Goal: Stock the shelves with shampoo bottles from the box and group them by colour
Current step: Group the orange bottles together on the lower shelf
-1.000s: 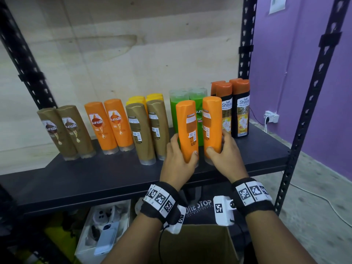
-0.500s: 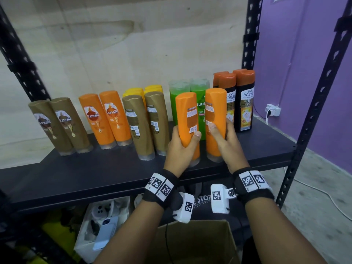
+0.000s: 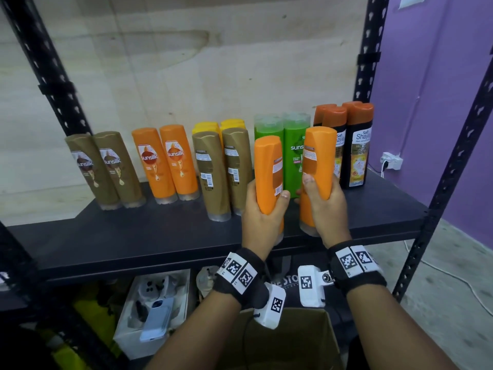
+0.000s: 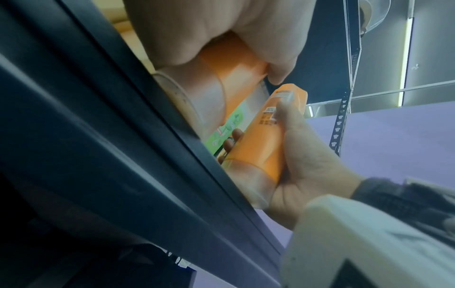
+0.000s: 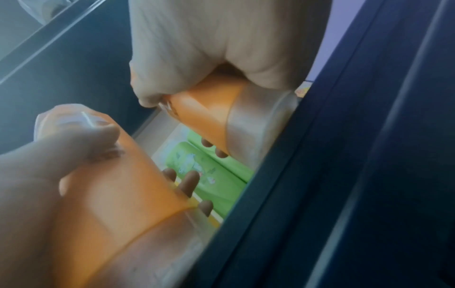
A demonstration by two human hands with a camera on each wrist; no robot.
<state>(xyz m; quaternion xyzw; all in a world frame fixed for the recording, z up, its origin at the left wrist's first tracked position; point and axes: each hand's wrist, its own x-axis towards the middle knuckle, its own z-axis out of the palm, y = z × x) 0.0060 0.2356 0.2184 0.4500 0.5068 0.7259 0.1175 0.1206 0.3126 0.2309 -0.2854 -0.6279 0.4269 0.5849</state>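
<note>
My left hand [image 3: 264, 212] grips an orange shampoo bottle [image 3: 268, 177], label side turned right, near the front edge of the black shelf [image 3: 160, 236]. Beside it my right hand [image 3: 324, 206] grips a second orange bottle [image 3: 317, 166]. Both bottles stand about upright in front of two green bottles [image 3: 282, 145]. From below, the left wrist view shows my left hand [image 4: 209, 39] round its bottle [image 4: 229, 64]. The right wrist view shows my right hand [image 5: 221, 39] round its bottle [image 5: 209, 111]. Whether the bases touch the shelf is unclear.
Along the shelf from the left stand two brown bottles [image 3: 104, 169], two orange ones [image 3: 168, 161], two more brown ones [image 3: 221, 169] with yellow bottles [image 3: 218, 125] behind, and black bottles with orange caps [image 3: 352, 145]. An open cardboard box [image 3: 288, 340] sits below my wrists.
Both hands keep their hold on the two orange bottles. The bottles have come slightly nearer the shelf's front edge, and the left one leans a little more.
</note>
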